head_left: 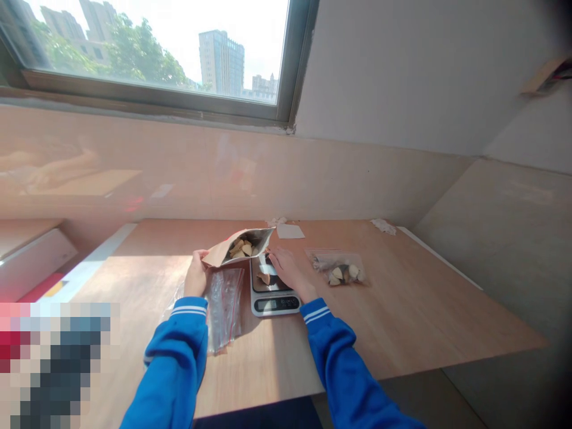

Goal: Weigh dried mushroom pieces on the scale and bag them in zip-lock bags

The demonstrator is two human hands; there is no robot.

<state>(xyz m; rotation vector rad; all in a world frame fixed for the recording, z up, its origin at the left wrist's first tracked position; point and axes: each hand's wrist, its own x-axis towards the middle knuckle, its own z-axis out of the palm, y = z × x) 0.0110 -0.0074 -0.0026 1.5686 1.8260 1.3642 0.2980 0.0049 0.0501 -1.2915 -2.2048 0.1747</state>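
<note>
Left hand (195,275) pinches tilted paper pouch (218,255) by its corner | right hand (288,271) lies unclenched on scale (273,304) | pouch likely light, floppy; slices (242,248) brittle, best held by edges

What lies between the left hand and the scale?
In the head view, clear plastic bags lie between the left hand, holding a paper pouch, and the scale.

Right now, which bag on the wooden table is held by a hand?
The brown paper pouch, gripped by the left hand; the empty clear plastic bags and the filled clear bag lie flat.
</note>
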